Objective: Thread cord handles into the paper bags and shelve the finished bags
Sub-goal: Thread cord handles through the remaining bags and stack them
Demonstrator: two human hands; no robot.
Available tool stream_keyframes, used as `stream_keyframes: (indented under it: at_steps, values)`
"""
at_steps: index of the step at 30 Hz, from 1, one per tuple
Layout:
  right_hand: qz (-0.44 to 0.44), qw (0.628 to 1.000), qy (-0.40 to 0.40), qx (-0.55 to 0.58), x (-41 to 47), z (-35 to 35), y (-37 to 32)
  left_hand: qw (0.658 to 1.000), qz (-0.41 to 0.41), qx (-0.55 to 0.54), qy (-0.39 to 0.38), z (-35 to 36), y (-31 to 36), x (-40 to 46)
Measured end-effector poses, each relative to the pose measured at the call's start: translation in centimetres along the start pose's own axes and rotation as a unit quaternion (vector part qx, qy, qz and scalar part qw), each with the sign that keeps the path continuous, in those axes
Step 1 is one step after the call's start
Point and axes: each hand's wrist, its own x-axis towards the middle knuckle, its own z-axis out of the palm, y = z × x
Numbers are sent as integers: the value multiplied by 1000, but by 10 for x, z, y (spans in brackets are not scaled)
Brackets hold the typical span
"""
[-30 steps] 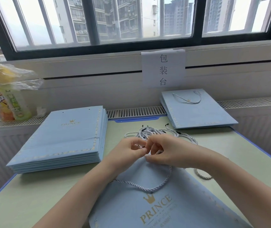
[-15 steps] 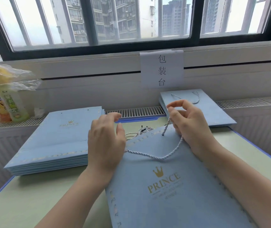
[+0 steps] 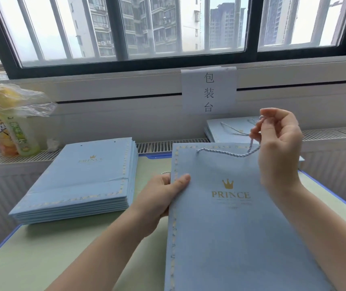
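Bag [image 3: 230,227] now raised more upright above the bench [image 3: 42,259]; left hand [image 3: 163,196] has slid to grip its left edge, right hand [image 3: 279,143] pinching the threaded cord [image 3: 226,152] higher.

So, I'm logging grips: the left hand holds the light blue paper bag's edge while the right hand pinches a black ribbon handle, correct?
Not quite. In the head view the right hand pinches a pale blue twisted cord handle, not a black ribbon. The left hand does hold the light blue paper bag by its edge.
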Motion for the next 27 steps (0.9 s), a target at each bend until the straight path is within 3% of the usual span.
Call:
stream_keyframes:
  at_steps: [3, 7, 13, 17, 19, 21, 23, 25, 27]
  values:
    - [123, 991, -44, 32, -5, 5, 5, 992, 49, -75, 85, -8, 3, 3]
    - [320, 931, -138, 107, -12, 11, 8, 968, 103, -111, 199, -24, 13, 3]
    - [418, 856, -239, 185, -20, 14, 1, 943, 161, -94, 274, -26, 16, 1]
    - [408, 859, -260, 169, -17, 11, -1, 938, 181, -75, 285, -24, 15, 3]
    - [356, 894, -247, 110, -16, 10, 1, 941, 186, -87, 270, -23, 17, 2]
    - [271, 942, -198, 8, -14, 9, 5, 941, 198, -98, 258, -22, 19, 1]
    - [189, 966, -143, -104, -11, 6, 10, 936, 212, -111, 257, -22, 19, 1]
    - [157, 967, -123, -160, -6, 3, 14, 928, 228, -138, 260, -22, 20, 0]
    - [185, 954, -153, -179, -4, 2, 17, 917, 242, -166, 269, -23, 22, 0]
